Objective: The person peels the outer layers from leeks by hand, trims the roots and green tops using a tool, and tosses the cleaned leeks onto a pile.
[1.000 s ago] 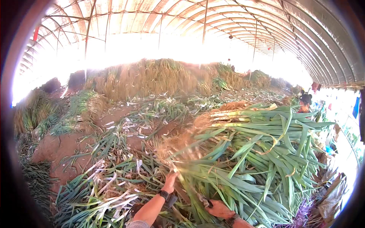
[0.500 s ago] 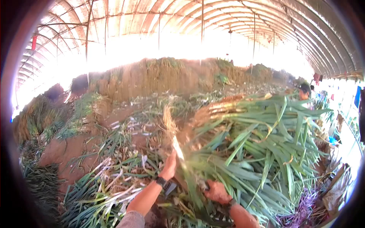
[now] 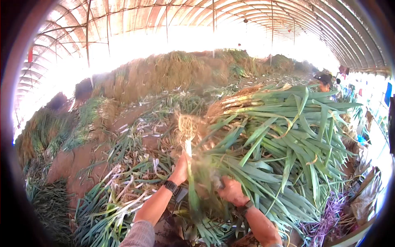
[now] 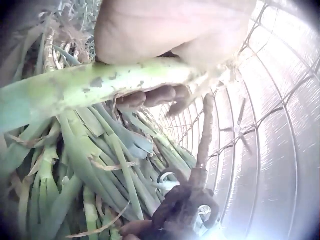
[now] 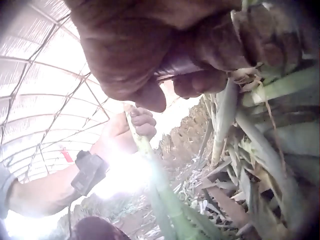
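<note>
My left hand (image 3: 180, 169) grips a leek (image 3: 189, 147) by its pale stalk, roots up and green leaves hanging down. The left wrist view shows its fingers curled round the green-and-white stalk (image 4: 125, 82). My right hand (image 3: 233, 192), just right of the leek, holds a dark air blow gun (image 4: 182, 200) with a long thin nozzle, aimed toward the leek. Blurred spray and bits fly between the hands. In the right wrist view, that hand's curled fingers (image 5: 200, 82) hide most of the tool; beyond it, the left hand (image 5: 142, 125) pinches the leek.
A big heap of leeks (image 3: 279, 136) lies to the right, roots inward. Stripped leeks (image 3: 119, 214) and leaf scraps cover the ground at the left. Purple strands (image 3: 325, 220) lie at lower right. Behind stands a tall stack of leeks (image 3: 164, 74); another person (image 3: 325, 82) is at far right.
The leek has swung from leaning left, its roots blurred, to nearly upright in my left hand. The right hand has risen slightly, and more spray blurs the space between the hands.
</note>
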Available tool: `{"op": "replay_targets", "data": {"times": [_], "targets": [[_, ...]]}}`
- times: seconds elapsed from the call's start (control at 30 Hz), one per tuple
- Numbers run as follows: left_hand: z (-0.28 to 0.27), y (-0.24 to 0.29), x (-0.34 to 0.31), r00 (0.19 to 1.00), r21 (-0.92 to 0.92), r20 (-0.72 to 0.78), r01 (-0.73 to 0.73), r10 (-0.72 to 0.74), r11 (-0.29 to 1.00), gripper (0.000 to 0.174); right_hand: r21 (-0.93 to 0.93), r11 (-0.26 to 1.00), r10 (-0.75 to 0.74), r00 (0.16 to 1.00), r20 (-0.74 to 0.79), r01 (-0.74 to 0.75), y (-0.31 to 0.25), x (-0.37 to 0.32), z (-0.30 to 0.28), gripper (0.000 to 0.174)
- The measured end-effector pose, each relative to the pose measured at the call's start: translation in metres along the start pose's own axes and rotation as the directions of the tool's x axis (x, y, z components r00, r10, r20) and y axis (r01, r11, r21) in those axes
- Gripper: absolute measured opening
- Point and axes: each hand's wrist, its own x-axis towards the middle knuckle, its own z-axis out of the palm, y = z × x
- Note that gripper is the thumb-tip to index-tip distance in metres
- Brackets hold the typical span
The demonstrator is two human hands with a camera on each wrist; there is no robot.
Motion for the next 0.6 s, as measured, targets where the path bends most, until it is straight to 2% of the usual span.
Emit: {"op": "replay_targets", "data": {"times": [0.07,0.1,0.13,0.2,0.23,0.27,0.3,0.33,0.4,0.47,0.53,0.57,0.6], "targets": [[0.003,0.005,-0.002,0.999,-0.022,0.003,0.051,-0.051,0.998,0.058,0.046,0.992,-0.120,0.992,0.045,0.118,-0.005,-0.002,-0.002,0.027],[0.004,0.012,-0.003,0.998,-0.007,-0.001,0.063,-0.063,0.998,0.058,0.015,0.996,-0.089,0.992,0.086,0.088,-0.005,-0.002,0.001,0.026],[0.011,0.017,0.003,0.988,-0.013,-0.132,0.073,-0.074,0.997,0.059,0.011,0.996,-0.091,0.993,0.078,0.091,-0.004,-0.003,0.001,0.026],[-0.003,0.033,0.018,1.000,-0.032,0.010,0.025,-0.025,0.999,0.059,0.079,0.997,0.012,0.999,0.037,-0.015,-0.005,-0.005,0.002,0.029],[-0.009,0.040,0.028,0.990,-0.120,0.113,-0.072,0.086,0.990,0.060,0.063,0.998,0.016,0.999,0.030,-0.018,0.000,-0.005,0.003,0.032],[0.014,0.061,0.002,0.975,-0.137,0.119,-0.169,0.185,0.976,0.054,0.062,0.998,0.016,0.999,0.029,-0.018,0.000,-0.007,0.005,0.032],[0.002,0.047,0.006,0.972,0.123,0.058,-0.235,0.229,0.964,0.054,0.070,0.997,0.019,0.999,0.031,-0.021,0.000,-0.009,0.004,0.032],[-0.013,0.022,0.007,0.957,0.377,0.012,-0.272,0.288,0.886,0.054,0.077,0.997,0.020,0.999,0.029,-0.022,0.002,-0.010,0.003,0.033],[-0.038,-0.047,-0.011,0.969,0.679,-0.006,-0.176,0.245,0.713,0.055,0.074,0.997,0.029,0.998,0.051,-0.032,0.007,-0.014,0.008,0.033],[-0.066,-0.084,-0.010,0.988,0.543,-0.142,0.023,0.065,0.840,0.061,0.069,0.997,0.042,0.997,0.068,-0.046,0.012,-0.015,0.014,0.033],[-0.082,-0.087,0.003,0.959,0.358,-0.276,0.035,0.071,0.933,0.055,0.014,1.000,-0.007,0.987,0.158,0.005,0.021,-0.026,0.020,0.034],[-0.098,-0.081,0.020,0.956,0.240,-0.292,0.088,-0.015,0.967,0.048,0.008,1.000,-0.016,0.986,0.164,0.015,0.022,-0.030,0.019,0.034],[-0.079,-0.059,0.015,0.938,0.162,-0.327,-0.059,0.110,0.985,0.043,-0.015,1.000,0.012,0.969,0.245,-0.009,0.020,-0.032,0.016,0.035]]}}
